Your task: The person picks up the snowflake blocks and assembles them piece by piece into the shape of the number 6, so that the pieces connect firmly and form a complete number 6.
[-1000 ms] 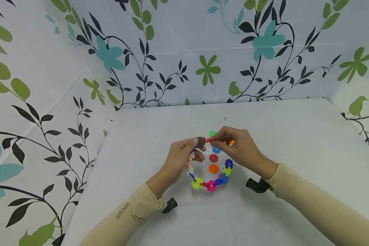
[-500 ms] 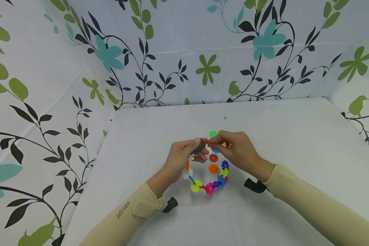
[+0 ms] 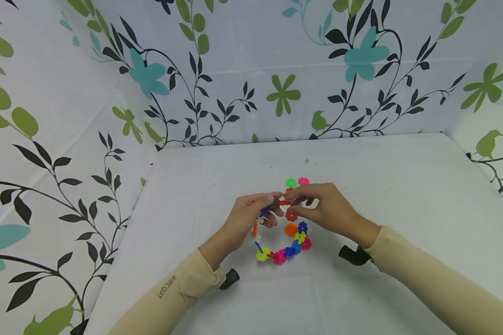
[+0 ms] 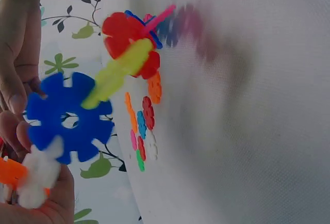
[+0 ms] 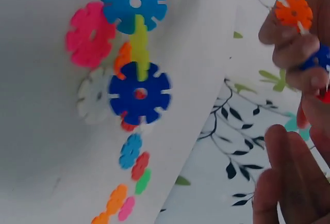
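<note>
My left hand [image 3: 251, 211] grips one end of a chain of notched, flower-shaped plastic discs. A red disc [image 3: 283, 203] stands edge-on at its fingertips. The thumb and index finger of my right hand [image 3: 329, 207] are parted on either side of that red disc. Below the hands the chain curves in a loop, with a yellow disc [image 3: 262, 254] and a pink disc [image 3: 279, 257] along its lower part. In the left wrist view a blue disc [image 4: 95, 126] hangs close by. In the right wrist view an orange disc [image 5: 304, 8] shows at the left fingers.
Loose discs lie on the white table [image 3: 381, 186] behind and inside the loop, among them a green disc [image 3: 291, 182], a pink one [image 3: 303, 181] and an orange one [image 3: 291, 230]. A leaf-patterned cloth [image 3: 243, 70] hangs behind the table.
My right thumb and index finger, earlier pinching the red disc, have parted around it. The disc sits slightly lower, and the right side of the loop has shifted left.
</note>
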Tool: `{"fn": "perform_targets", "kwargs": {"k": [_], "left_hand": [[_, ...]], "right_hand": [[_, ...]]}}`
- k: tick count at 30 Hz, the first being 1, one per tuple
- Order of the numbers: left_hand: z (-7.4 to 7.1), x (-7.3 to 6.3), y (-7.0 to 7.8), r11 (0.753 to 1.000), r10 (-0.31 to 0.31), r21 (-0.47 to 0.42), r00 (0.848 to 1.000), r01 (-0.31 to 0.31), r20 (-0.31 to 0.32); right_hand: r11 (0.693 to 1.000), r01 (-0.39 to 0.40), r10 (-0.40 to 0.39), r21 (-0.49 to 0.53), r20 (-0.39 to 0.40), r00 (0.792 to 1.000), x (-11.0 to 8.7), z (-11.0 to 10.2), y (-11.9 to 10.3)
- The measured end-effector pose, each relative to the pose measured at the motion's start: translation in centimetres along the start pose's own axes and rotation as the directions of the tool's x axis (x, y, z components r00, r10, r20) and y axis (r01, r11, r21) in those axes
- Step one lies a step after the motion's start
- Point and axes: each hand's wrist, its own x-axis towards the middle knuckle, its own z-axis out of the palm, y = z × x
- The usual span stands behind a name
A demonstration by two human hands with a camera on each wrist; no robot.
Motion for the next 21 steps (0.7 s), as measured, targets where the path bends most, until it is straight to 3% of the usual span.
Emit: {"fn": "perform_targets", "kwargs": {"k": [3, 10, 15, 21], "left_hand": [[-0.3, 0.0, 0.0, 0.999, -0.043, 0.005, 0.999, 0.043, -0.027], [-1.0, 0.1, -0.1, 0.997, -0.08, 0.002, 0.993, 0.08, -0.082], [-1.1, 0.0, 0.0, 0.998, -0.062, -0.006, 0.991, 0.061, -0.116], [-1.1, -0.2, 0.3, 0.999, -0.009, -0.049, 0.984, 0.0, -0.177]], "right_hand": [[0.995, -0.096, 0.096, 0.019, 0.019, 0.995, -0.2, -0.8, 1.0], [0.961, -0.275, 0.272, -0.026, -0.08, 0.959, 0.0, -2.5, 4.9], [0.93, -0.365, 0.358, -0.045, -0.11, 0.927, -0.1, -3.1, 7.2], [0.913, -0.405, 0.396, -0.053, -0.121, 0.91, -0.1, -3.3, 8.4]]}}
